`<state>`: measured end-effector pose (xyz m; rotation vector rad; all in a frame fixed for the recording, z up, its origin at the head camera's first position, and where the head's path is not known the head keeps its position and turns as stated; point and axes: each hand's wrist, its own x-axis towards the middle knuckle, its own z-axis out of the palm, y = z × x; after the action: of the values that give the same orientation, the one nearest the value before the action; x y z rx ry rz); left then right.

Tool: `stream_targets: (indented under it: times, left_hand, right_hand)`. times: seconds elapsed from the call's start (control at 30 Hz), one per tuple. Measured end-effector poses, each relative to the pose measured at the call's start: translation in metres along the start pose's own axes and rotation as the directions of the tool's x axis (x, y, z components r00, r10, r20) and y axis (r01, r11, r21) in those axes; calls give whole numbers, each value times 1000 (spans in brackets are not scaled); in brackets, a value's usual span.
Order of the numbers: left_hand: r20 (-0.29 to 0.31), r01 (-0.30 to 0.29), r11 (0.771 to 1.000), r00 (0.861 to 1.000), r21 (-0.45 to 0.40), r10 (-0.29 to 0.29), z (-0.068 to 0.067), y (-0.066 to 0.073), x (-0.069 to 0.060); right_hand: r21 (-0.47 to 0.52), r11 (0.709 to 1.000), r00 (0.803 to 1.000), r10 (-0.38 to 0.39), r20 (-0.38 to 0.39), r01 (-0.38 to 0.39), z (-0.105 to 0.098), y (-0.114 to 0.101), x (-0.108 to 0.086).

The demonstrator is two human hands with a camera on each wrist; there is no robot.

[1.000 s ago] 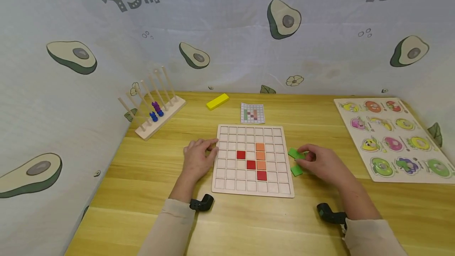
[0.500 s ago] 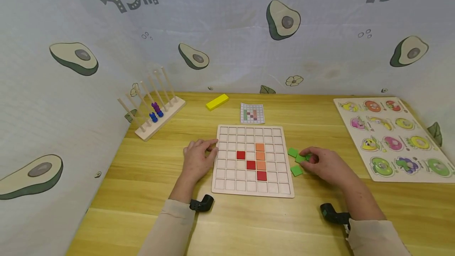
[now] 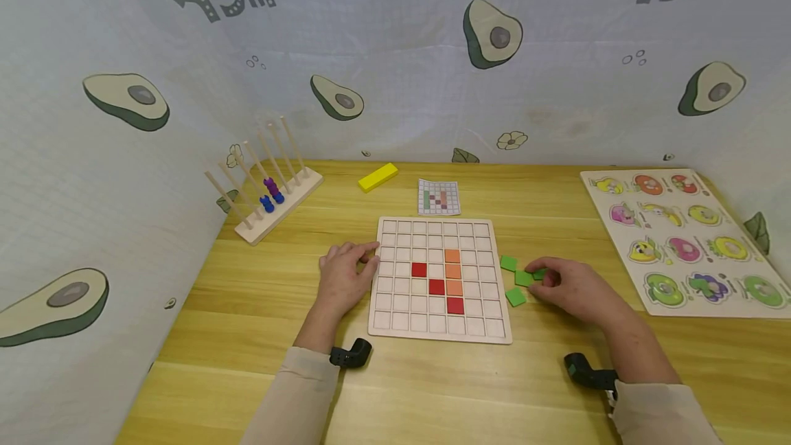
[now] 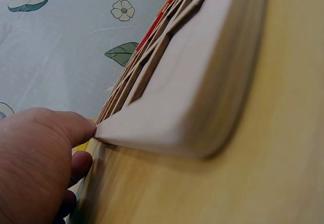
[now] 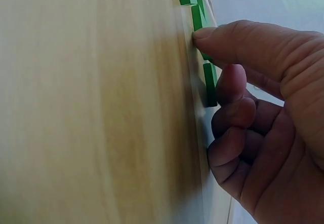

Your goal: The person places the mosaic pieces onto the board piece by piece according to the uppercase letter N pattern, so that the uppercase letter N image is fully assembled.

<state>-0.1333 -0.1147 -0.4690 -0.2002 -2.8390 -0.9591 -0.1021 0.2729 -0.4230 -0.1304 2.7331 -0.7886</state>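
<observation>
In the head view a square wooden grid board [image 3: 395,328] lies on the table, with several red tiles [image 3: 436,287] and orange tiles [image 3: 453,271] in its cells. My left hand [image 3: 346,280] rests at the board's left side, index finger and thumb against the edge. Right of the board lie loose green tiles [image 3: 516,297]. My right hand [image 3: 571,290] is over the rightmost green tile [image 3: 540,273], which the fingers partly cover. In the right wrist view the thumb [image 5: 238,39] stands apart from the loosely curled fingers, close beside the tiles; no tile looks lifted.
A small printed grid card [image 3: 439,198] lies behind the board, and a yellow block [image 3: 378,177] left of it. A wooden peg stand [image 3: 284,204] with blue and purple beads is at the back left. A fruit puzzle board [image 3: 686,246] lies at right.
My right hand has shifted right, and the green tiles beneath it have spread apart, with more of them uncovered. The left hand and the board have stayed still.
</observation>
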Motion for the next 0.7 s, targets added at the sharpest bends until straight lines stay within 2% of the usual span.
stream_targets:
  times: [0.23, 0.4, 0.7]
  left_hand:
    - [15, 16, 1000, 1000, 4, -16, 0, 0, 1]
    - [6, 3, 1000, 1000, 4, -3, -1, 1, 0]
    - [-1, -1, 1000, 1000, 6, 1, -1, 1, -1]
  right_hand:
    - [2, 1000, 1000, -1, 2, 1, 0, 2, 0]
    - [-5, 1000, 1000, -6, -6, 6, -1, 1, 0]
    - [4, 998, 998, -58, -26, 58, -5, -18, 3]
